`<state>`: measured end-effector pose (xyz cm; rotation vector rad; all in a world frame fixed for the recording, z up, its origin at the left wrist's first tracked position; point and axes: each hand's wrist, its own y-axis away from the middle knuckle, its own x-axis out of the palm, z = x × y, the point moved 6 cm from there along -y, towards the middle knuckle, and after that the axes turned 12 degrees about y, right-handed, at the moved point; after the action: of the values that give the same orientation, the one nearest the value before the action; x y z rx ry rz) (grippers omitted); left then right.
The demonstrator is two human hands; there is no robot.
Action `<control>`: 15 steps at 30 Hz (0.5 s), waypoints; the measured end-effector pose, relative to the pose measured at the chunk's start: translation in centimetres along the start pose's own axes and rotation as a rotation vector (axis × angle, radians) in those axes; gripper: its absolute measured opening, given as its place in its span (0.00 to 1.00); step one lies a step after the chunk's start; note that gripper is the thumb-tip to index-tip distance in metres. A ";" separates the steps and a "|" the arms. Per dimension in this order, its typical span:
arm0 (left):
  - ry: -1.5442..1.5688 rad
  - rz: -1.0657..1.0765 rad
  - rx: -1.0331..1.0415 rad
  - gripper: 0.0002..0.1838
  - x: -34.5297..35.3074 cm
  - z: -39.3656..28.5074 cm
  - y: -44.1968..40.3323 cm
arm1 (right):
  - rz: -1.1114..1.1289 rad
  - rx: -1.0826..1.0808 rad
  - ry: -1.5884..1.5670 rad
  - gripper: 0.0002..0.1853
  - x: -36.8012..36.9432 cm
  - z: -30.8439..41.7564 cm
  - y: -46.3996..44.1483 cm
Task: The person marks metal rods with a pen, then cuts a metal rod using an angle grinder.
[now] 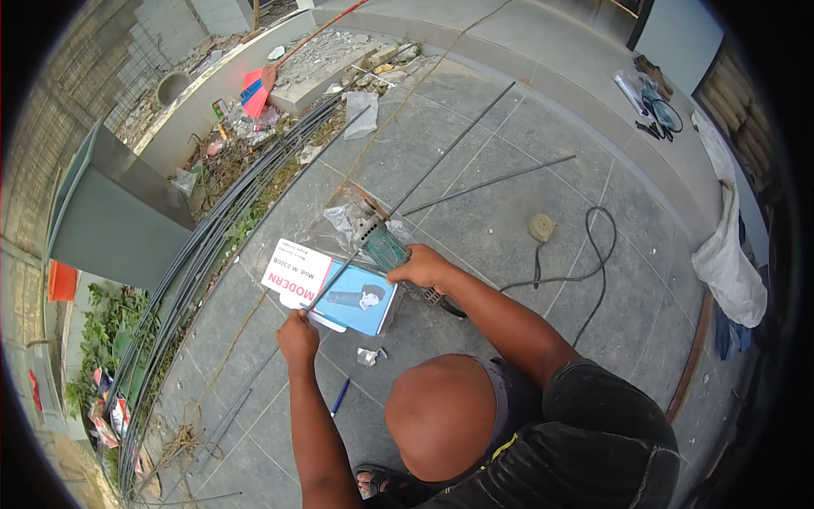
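My right hand (421,267) is wrapped round the body of a green angle grinder (383,246), whose front end points up and left. My left hand (298,337) is closed on the near end of a thin dark metal rod (334,277). The rod runs over a blue and white grinder box (352,297) and passes under or beside the grinder's head; the contact is hidden. Beyond the grinder, a rod (454,146) continues in about the same line, and another rod (492,184) lies at an angle to it. Clear plastic (339,219) lies crumpled near the grinder's head.
A black cable (560,278) loops to a round, pale extension socket (541,226) at right. A bundle of long rods (216,225) lies along the left. A blue pen (341,396) and crumpled foil (369,356) lie near my knee. Tools (655,102) rest on the step.
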<state>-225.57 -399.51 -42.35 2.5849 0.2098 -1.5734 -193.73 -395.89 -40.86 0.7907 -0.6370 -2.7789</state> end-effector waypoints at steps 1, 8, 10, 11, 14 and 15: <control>-0.001 -0.003 0.001 0.19 -0.1 0.0 0.0 | -0.010 -0.004 0.011 0.39 0.1 -0.3 -0.2; 0.009 -0.076 0.080 0.20 -0.4 -0.4 0.2 | 0.013 0.019 -0.010 0.43 0.4 -0.6 -0.7; 0.006 -0.075 0.078 0.19 -0.4 -0.3 0.2 | 0.066 0.031 -0.009 0.46 0.4 -0.3 -0.3; 0.004 -0.076 0.077 0.19 -0.4 -0.3 0.1 | 0.065 0.032 -0.008 0.46 0.4 -0.4 -0.4; 0.002 -0.069 0.070 0.19 -0.4 -0.3 0.1 | -0.027 0.029 0.043 0.45 0.5 -1.1 -1.0; 0.000 -0.066 0.072 0.19 -0.3 -0.4 0.1 | -0.045 0.023 0.037 0.44 0.7 -1.4 -1.5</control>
<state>-225.38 -399.58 -41.89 2.6585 0.2459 -1.6315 -193.67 -395.29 -42.96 0.8689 -0.6540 -2.7953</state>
